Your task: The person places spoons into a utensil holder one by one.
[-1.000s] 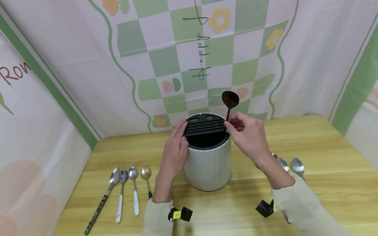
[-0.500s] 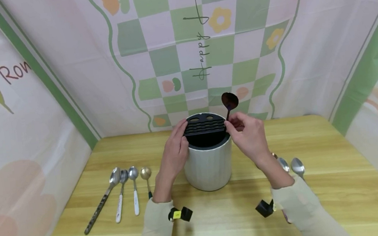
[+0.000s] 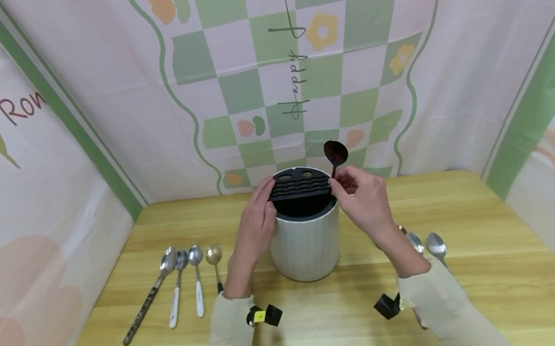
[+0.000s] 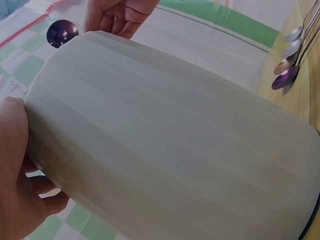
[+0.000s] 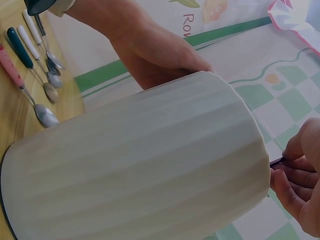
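A ribbed off-white utensil holder [image 3: 306, 250] stands mid-table, topped by a black slotted insert [image 3: 301, 186] with a large front opening. My left hand [image 3: 255, 225] holds its upper left side, thumb toward the front of the rim and fingers along the side. In the left wrist view, those fingers [image 4: 50, 195] bend against the wall. At the right rim, my right hand [image 3: 363, 197] pinches the handle of a dark, purplish spoon [image 3: 336, 153] between thumb and fingers. Its round bowl points up; the lower handle is hidden by the hand and rim.
To the left lie a black-patterned-handled spoon [image 3: 149, 297], white-handled spoons [image 3: 198, 281] and a gold-bowled spoon [image 3: 214, 256]. More spoons [image 3: 436, 245] lie partly under the right forearm, one purple [image 4: 286, 77]. The right wrist view also shows a pink-handled spoon [image 5: 25, 85]. A printed curtain [image 3: 231, 46] hangs behind.
The dark spoon's bowl has dropped slightly toward the holder's rim, still pinched by my right hand. My left hand and the holder stay in place.
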